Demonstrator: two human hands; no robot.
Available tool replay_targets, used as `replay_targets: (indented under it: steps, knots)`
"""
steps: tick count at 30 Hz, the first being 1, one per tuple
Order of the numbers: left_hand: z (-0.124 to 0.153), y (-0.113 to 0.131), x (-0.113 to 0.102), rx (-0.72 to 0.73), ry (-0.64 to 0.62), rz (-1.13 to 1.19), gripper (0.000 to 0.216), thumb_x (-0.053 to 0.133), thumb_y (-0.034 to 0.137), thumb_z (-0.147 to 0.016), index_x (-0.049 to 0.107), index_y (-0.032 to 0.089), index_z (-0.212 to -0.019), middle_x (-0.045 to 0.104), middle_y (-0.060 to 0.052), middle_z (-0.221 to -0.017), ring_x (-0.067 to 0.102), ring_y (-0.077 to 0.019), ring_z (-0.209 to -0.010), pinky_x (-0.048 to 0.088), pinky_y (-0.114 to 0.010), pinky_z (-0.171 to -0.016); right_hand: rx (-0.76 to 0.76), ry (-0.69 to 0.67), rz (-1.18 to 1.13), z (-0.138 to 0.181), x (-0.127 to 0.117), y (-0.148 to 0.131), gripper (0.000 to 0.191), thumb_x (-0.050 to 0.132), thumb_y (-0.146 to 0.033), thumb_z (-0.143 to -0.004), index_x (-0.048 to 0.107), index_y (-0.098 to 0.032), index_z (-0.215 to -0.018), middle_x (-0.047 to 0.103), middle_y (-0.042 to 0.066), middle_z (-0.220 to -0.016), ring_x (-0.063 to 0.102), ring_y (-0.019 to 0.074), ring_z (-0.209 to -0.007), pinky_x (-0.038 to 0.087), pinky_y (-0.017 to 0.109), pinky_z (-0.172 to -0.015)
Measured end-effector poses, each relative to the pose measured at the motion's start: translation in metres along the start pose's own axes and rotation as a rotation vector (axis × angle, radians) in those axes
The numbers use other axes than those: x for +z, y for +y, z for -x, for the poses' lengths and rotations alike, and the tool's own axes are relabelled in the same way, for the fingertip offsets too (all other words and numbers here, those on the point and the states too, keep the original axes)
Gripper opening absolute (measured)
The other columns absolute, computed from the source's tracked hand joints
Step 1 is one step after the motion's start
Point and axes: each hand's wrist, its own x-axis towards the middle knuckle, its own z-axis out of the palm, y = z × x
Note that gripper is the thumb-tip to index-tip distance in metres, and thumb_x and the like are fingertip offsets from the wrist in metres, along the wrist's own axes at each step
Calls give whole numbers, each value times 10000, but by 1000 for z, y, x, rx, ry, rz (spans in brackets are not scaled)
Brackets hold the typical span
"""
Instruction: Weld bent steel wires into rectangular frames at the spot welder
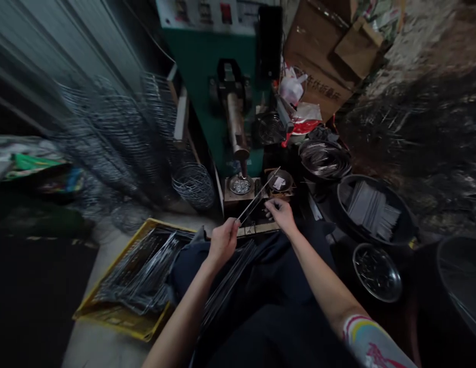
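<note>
Left hand (222, 240): closed, thumb and fingers pinched on the near end of a few thin wire rods (258, 194). Forearm reaches forward from the lower edge, wrist straight, knuckles up.

Right hand (282, 213): palm down, fingers curled, tips at the rods just beside the left hand. Whether they grip cannot be told. Forearm comes in from the right, printed sleeve at the elbow.

Wire rods: slanting up and to the right from the left hand, far tips over the small dish (279, 180) on the bench (256, 228).

Step, as judged: rods are being sorted or lined up between both hands in front of the green machine (207, 66), whose ram (234, 122) stands over a second dish (241, 185). Presenting them there would call for level tips and a firm pinch.

Nearby:
- rod bundle (226, 286) across the lap
- yellow crate (107, 319) of bent wire on the floor, left
- black tub (408, 225) of grey strips, right
- steel bowl (378, 273) beside it
- stacked wire baskets (107, 133), blurred
</note>
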Motion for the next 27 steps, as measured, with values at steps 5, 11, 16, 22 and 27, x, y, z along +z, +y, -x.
replay_targets:
  steps: [5,11,16,22,27]
  knots:
    - [-1,-13,-4,-2,4,-12,293,349,333,-981,575,200,-851,655,-35,-713,620,-171,-646,399,-255,-629,116,-40,-245,-14,31,7,398,827,-445,-620,694,-147,-848,692,17,-682,666,125,-556,570,224,-530]
    - [-2,-23,-4,-11,36,-36,287,344,336,-987,574,201,-883,644,-36,-706,620,-184,-646,389,-264,-619,203,-16,-293,-22,51,1,433,823,-510,-626,623,-144,-742,688,44,-639,663,142,-509,508,187,-430]
    - [-3,-23,-7,-50,39,31,283,344,340,-983,564,208,-863,634,-30,-702,615,-177,-638,396,-260,-619,153,-6,-321,-22,68,-12,443,815,-543,-627,622,-160,-740,676,18,-626,625,111,-477,495,177,-422]
    - [-7,-20,-8,-79,96,87,284,349,344,-980,567,217,-849,640,-22,-704,614,-168,-636,401,-253,-617,93,43,-355,-24,80,-20,427,812,-539,-636,614,-181,-757,674,7,-629,612,115,-477,492,197,-422]
    - [-11,-17,-10,-63,120,135,268,359,315,-983,564,206,-848,636,-19,-706,596,-152,-620,395,-246,-616,69,41,-359,-29,82,-26,442,824,-542,-610,615,-172,-731,656,2,-603,583,104,-450,477,198,-413]
